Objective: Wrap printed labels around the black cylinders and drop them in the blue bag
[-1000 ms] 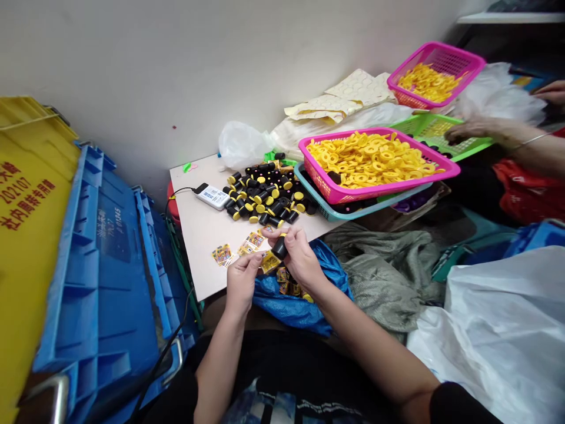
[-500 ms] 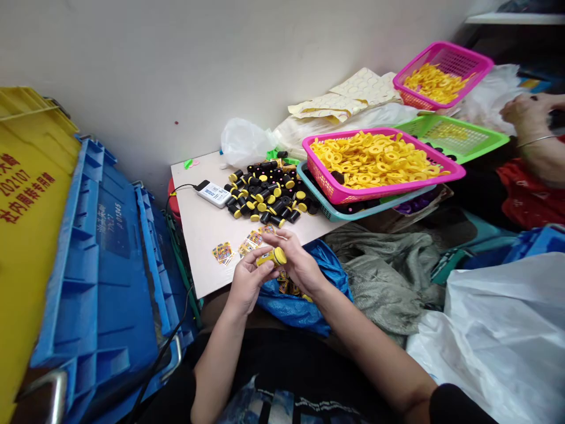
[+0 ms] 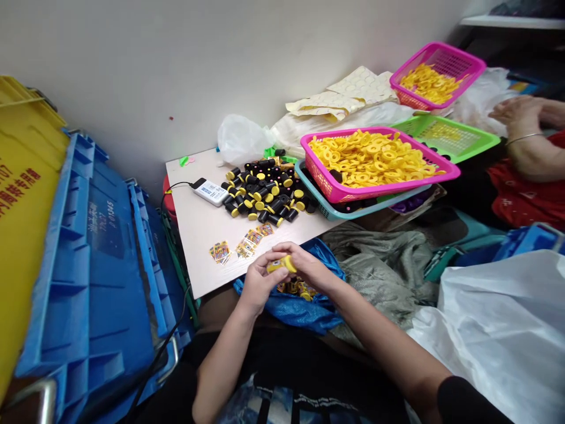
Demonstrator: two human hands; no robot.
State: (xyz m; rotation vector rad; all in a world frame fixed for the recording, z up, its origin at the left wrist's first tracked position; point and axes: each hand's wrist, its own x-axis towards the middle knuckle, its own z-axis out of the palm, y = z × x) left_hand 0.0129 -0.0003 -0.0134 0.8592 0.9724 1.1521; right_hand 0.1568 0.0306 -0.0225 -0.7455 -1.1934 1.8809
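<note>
My left hand and my right hand meet over a blue bag on my lap, both pinched round one small yellow roller. Several finished pieces lie in the bag under my fingers. Just beyond my hands, small printed stickers lie on the white board. Further back sits a pile of black and yellow rollers.
A pink basket of yellow rings rests on a teal tray at the right, with a second pink basket and a green basket behind. Another person's hand reaches there. Blue crates stand at my left; a white charger lies on the board.
My hands have dropped from above the board's edge down over the blue bag, turning the roller and wrapping the yellow sticker round it. The other person's hand left the green basket.
</note>
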